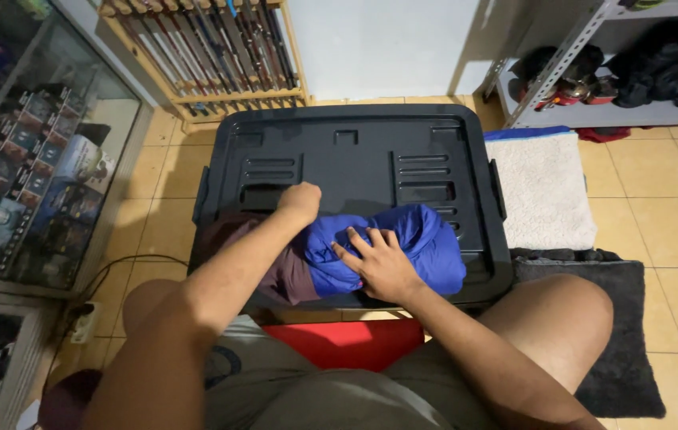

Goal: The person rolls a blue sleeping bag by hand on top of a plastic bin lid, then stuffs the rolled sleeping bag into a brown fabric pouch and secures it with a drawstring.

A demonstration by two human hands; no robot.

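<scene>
Pressing down on a puffy blue quilted jacket [402, 247] bundled on top of a black ribbed plastic storage-box lid [355, 159], a seated person works with both bare hands in the head-camera view. The right hand [379, 263] lies flat on the near side of the bundle, fingers spread apart and palm against the fabric, clamped on nothing. The left hand [300, 201] is closed into a fist at the bundle's far left edge, knuckles resting where the blue cloth meets the lid; whether it grips fabric cannot be told. A dark maroon garment [275, 271] lies under the left forearm, touching the jacket's left side. The jacket sits on the near half of the lid, just in front of the person's bare knees, with a red panel [347, 342] showing below the lid's near rim. To the right of the box a white fleecy mat [542, 191] lies on the tan tiled floor [673, 231], with a dark grey rug [625, 334] nearer the person. A wooden rack of long sticks [211, 48] stands against the far wall, a glass display cabinet [28, 159] is at left, and a grey metal shelf [593, 72] of dark gear is at right.
</scene>
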